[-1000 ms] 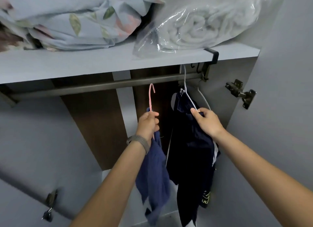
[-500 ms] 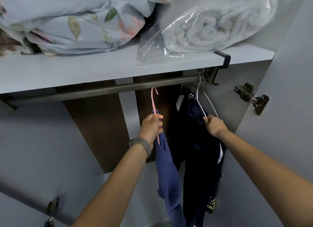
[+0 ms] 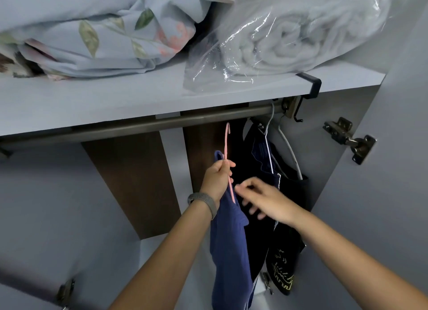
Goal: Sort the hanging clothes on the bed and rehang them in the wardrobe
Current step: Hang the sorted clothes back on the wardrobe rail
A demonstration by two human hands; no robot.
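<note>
The blue cloth garment (image 3: 228,245) hangs on a thin pink plastic hanger (image 3: 228,161), and you hold both up in your left hand (image 3: 216,179). Your left fingers curl tight around the hanger's neck. The hook at the top of the pink hanger sits just under the long grey metal rail (image 3: 143,127), above your left hand. I cannot tell if the hook touches the rail. The blue garment droops down below your left hand, along your wrist with the grey mesh watch band (image 3: 203,202).

Your right hand (image 3: 266,202) is just beside your left hand, a little lower. Its fingers are spread wide and hold nothing. They look blurry.

Behind your right hand hang dark navy clothes (image 3: 261,157) on white wire hangers (image 3: 269,133). Those hangers hook on the rail, up and to the right of your hands. One dark piece low down has yellow print (image 3: 283,277).

High above both hands is a pale grey shelf (image 3: 92,106). On it lie a light blue flowery blanket (image 3: 97,29) and a white rolled blanket in a clear plastic bag (image 3: 282,38). To the right of your right hand is a metal door hinge (image 3: 349,138).
</note>
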